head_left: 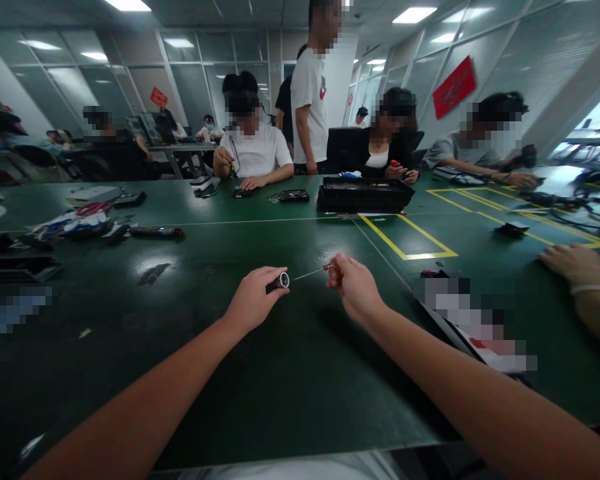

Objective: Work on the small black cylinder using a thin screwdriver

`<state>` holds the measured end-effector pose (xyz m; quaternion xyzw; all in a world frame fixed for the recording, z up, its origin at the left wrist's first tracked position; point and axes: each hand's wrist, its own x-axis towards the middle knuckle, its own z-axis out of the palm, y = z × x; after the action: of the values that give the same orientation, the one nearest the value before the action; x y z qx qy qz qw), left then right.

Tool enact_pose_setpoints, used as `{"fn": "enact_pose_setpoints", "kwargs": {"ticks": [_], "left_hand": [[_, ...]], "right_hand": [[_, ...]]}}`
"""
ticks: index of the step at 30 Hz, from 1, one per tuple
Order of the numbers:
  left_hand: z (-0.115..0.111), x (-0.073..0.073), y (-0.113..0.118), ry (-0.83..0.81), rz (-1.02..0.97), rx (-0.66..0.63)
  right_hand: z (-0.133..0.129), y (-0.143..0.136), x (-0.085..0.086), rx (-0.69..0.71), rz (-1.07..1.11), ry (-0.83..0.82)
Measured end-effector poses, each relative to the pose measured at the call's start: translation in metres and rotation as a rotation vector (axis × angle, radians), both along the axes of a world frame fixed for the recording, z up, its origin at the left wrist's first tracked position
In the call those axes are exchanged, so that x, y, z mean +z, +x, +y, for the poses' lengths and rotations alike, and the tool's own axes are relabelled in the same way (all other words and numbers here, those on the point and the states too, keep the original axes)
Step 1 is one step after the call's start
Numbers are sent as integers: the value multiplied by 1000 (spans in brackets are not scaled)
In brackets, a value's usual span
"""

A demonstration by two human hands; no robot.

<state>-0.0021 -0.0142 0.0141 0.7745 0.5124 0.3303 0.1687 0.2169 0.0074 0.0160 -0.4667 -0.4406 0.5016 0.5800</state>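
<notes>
Over the green table, my left hand grips a small dark cylinder between thumb and fingers. A bright ring rims the cylinder's end, which faces right. My right hand is closed around a thin-shafted tool with a red handle, resembling a slim screwdriver; its exact kind is unclear. The tool's thin metal shaft points left, its tip close to the ringed end. Whether tip and cylinder touch I cannot tell. My fingers hide most of the handle and the cylinder's far end.
A black tool tray stands at the table's far side. Cables, bags and a dark pen-like tool lie at left. A blurred packet lies right of my forearm, near another person's hand. Several people sit opposite.
</notes>
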Motion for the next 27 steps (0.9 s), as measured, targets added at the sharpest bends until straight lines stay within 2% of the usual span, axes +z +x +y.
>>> {"fn": "enact_pose_setpoints", "kwargs": {"ticks": [12,23,27], "left_hand": [[-1,-6,1,-1,-43,-14],[-1,-7,-1,5,-40,-1],[0,-7,-2,27,-29,12]], "right_hand": [[-6,-7,-2,16,-195,201],[-17,-3,14,9,-484,300],[-19,1,20,-42,-722,270]]}}
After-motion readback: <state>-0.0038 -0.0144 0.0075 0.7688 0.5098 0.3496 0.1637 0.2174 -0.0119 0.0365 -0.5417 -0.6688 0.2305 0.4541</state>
